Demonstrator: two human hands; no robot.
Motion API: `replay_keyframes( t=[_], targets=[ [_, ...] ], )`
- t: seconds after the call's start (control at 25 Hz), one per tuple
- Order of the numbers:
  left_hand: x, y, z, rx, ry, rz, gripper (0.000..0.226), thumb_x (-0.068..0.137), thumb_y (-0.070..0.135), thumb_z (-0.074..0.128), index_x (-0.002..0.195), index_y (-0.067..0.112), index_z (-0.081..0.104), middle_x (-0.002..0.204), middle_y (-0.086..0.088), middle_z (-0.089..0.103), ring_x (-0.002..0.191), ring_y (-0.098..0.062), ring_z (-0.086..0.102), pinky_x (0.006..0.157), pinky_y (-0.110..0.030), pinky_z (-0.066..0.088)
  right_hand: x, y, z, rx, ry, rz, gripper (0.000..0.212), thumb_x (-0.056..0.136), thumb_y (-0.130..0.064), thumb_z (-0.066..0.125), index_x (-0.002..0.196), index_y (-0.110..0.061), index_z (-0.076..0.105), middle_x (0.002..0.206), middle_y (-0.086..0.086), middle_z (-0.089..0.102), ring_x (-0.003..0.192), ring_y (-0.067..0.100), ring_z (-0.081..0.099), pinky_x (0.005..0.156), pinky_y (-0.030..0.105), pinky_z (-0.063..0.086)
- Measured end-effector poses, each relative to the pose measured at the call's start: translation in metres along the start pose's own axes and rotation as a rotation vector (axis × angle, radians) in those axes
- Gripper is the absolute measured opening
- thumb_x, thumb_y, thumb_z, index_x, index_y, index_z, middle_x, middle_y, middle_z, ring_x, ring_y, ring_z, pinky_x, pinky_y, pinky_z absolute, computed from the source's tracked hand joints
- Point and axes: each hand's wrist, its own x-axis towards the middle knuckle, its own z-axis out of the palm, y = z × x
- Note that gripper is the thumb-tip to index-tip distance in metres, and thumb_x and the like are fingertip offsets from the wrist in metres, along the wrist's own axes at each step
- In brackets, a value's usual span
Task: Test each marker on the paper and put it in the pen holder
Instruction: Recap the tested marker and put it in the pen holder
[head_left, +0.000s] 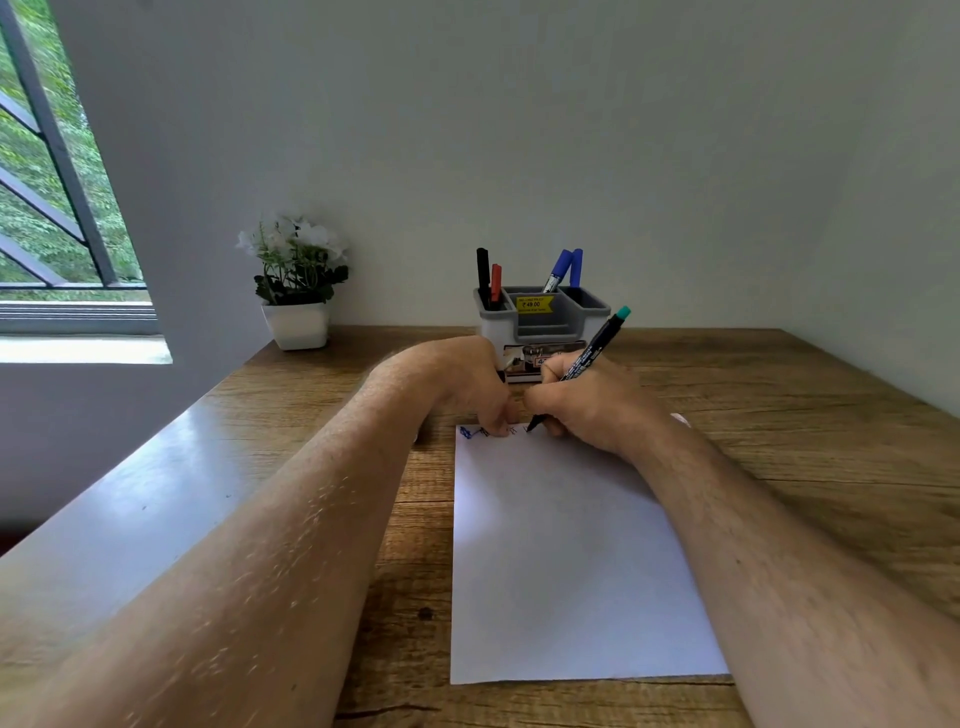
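A white sheet of paper (561, 561) lies on the wooden desk, with small blue and dark scribbles along its far edge. My right hand (587, 405) grips a black marker with a green end (597, 348), its tip touching the paper's top edge. My left hand (467, 384) rests with curled fingers on the paper's top left part; I cannot see whether it holds anything. Behind both hands stands the grey and white pen holder (587, 317). It holds a black marker (482, 273), a red marker (496, 283) and two blue markers (563, 267).
A white pot of white flowers (296, 291) stands at the back left of the desk (805, 415). A wall runs close behind the holder, and a barred window (52, 197) is on the left.
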Motion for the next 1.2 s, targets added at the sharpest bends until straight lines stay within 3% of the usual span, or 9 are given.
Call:
replay_keyframes(
  t=[0.12, 0.36, 1.04, 1.2],
  targets=[
    [0.000, 0.000, 0.000, -0.001, -0.003, 0.001, 0.038, 0.077, 0.028, 0.082, 0.111, 0.015, 0.070, 0.102, -0.001, 0.067, 0.097, -0.019, 0.061, 0.076, -0.028, 0.041, 0.000, 0.000, -0.001, 0.045, -0.017, -0.005, 0.029, 0.074, -0.018, 0.073, 0.057, -0.014, 0.050, 0.053, 0.002, 0.056, 0.049, 0.011, 0.050, 0.045, 0.020, 0.037],
    [0.001, -0.004, 0.000, -0.010, 0.010, 0.008, 0.029, 0.075, 0.029, 0.083, 0.099, 0.020, 0.069, 0.096, 0.001, 0.068, 0.094, -0.018, 0.062, 0.070, -0.027, 0.042, 0.004, 0.005, 0.003, 0.027, 0.028, -0.004, 0.018, 0.076, -0.022, 0.072, 0.064, -0.015, 0.060, 0.058, 0.000, 0.067, 0.049, 0.004, 0.055, 0.051, 0.022, 0.040],
    [-0.002, -0.001, 0.000, -0.005, -0.003, -0.010, 0.041, 0.078, 0.027, 0.082, 0.115, 0.015, 0.068, 0.106, -0.002, 0.068, 0.101, -0.020, 0.062, 0.077, -0.028, 0.042, 0.010, 0.008, 0.005, -0.008, -0.002, -0.054, 0.030, 0.071, -0.032, 0.082, 0.065, -0.011, 0.062, 0.062, 0.008, 0.065, 0.057, 0.014, 0.056, 0.057, 0.033, 0.047],
    [0.000, 0.000, 0.000, -0.014, -0.009, -0.020, 0.043, 0.077, 0.027, 0.082, 0.117, 0.015, 0.068, 0.108, -0.002, 0.068, 0.102, -0.020, 0.061, 0.079, -0.029, 0.041, 0.011, 0.005, 0.006, -0.055, 0.075, -0.012, 0.025, 0.077, -0.023, 0.074, 0.064, -0.012, 0.056, 0.065, 0.009, 0.059, 0.061, 0.015, 0.053, 0.051, 0.025, 0.040]
  ],
)
